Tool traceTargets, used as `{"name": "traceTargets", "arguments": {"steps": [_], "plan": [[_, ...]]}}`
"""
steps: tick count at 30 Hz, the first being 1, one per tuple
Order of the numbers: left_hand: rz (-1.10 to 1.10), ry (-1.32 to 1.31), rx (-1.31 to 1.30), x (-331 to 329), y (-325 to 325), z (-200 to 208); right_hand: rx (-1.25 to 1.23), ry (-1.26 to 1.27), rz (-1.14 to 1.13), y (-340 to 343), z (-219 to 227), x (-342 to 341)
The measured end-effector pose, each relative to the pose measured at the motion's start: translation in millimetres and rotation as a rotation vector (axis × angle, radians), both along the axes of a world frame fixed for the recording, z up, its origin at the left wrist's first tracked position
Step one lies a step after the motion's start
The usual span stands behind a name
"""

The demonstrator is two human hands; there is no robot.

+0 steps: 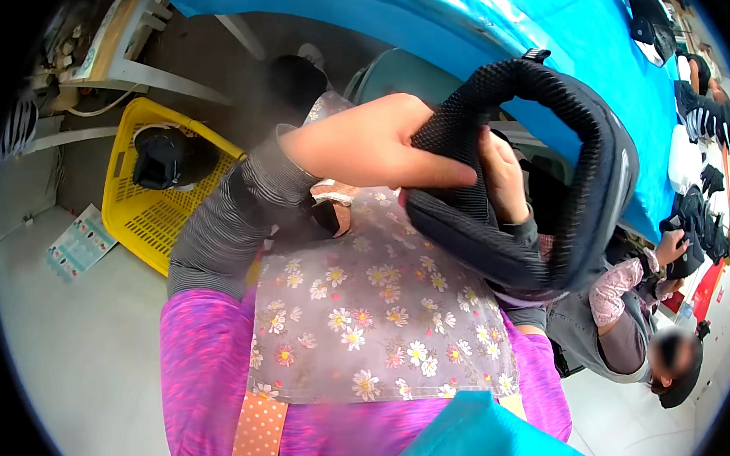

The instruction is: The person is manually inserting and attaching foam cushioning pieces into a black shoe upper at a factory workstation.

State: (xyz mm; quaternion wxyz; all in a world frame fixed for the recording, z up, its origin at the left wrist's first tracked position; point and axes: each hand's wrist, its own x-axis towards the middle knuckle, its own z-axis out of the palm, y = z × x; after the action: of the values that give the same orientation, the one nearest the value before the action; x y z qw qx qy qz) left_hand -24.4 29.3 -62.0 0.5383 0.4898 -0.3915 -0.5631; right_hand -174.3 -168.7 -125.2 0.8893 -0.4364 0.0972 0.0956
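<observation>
A black padded mesh shoe upper (614,178) is held up close to the camera, its wide collar opening turned toward me. My left hand (365,145) reaches in from the left and is closed on the near edge of its mesh, with the thumb stretched along the fabric. Through the opening my right hand (503,175) shows in part, fingers closed against the same strip of mesh from the other side. The upper hides most of my right forearm. Below it, a flowered apron (377,310) covers my lap.
A yellow plastic basket (115,179) with a black shoe piece (159,160) in it stands on the left floor beside a printed sheet (85,243). A blue-covered table (569,23) runs along the far side, bearing several black pieces (694,215). At right a co-worker (593,332) handles one.
</observation>
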Motion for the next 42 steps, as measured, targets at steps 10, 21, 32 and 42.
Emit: {"name": "traceTargets", "arguments": {"steps": [10,21,32,42], "plan": [[0.030,-0.623,0.292,-4,-23,-16,-0.271,-0.346,-0.201,-29,41,11],[0.076,-0.193,0.094,-12,-26,-13,-0.157,-0.176,-0.077,18,-3,29],[0.249,-0.762,-0.082,14,-13,-41,-0.317,-0.292,-0.271,11,12,20],[0.255,-0.975,-0.567,-6,-13,-107,-0.420,-0.364,-0.419,14,13,23]]}}
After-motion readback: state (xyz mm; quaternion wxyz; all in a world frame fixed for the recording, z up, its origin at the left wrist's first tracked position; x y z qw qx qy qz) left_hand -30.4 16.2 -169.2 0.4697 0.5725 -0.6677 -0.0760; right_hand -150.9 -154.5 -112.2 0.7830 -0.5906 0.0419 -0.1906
